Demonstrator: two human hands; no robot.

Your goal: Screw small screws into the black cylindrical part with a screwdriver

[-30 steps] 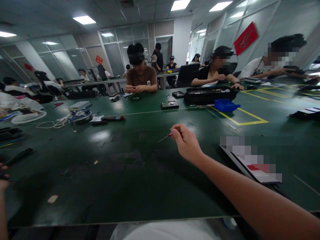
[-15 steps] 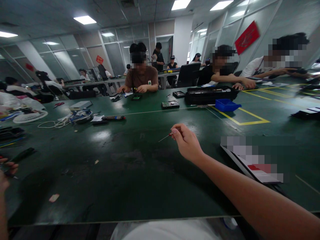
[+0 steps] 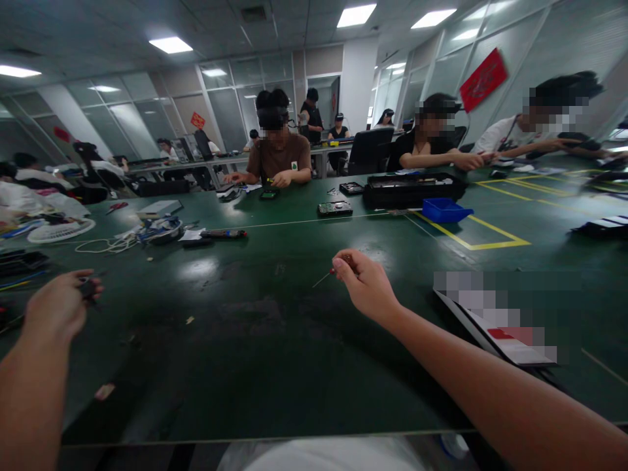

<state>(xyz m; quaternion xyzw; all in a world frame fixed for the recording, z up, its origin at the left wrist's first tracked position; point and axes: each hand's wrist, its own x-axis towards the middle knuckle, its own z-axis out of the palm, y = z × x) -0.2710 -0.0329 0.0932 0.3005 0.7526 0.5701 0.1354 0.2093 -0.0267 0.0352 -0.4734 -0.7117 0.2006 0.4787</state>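
My right hand (image 3: 367,282) is closed around a thin screwdriver (image 3: 321,280), held above the green table (image 3: 275,366). Its slim metal shaft points down and to the left, and a bit of red shows by my fingers. At the left, my left hand (image 3: 56,304) is raised over the table with its fingers wrapped round a small dark object (image 3: 89,288). Blur and my fingers hide what kind of thing it is. The two hands are well apart.
An open notebook (image 3: 520,350) lies right of my right arm. Farther off are a hard drive (image 3: 334,208), a blue tray (image 3: 445,210), a long black case (image 3: 415,188), a pen-like tool (image 3: 223,234) and bundled cables (image 3: 159,230). A co-worker (image 3: 279,154) sits opposite.
My left hand has come in from the left edge, moving right and up with the small dark object. My right hand has barely moved with the screwdriver.
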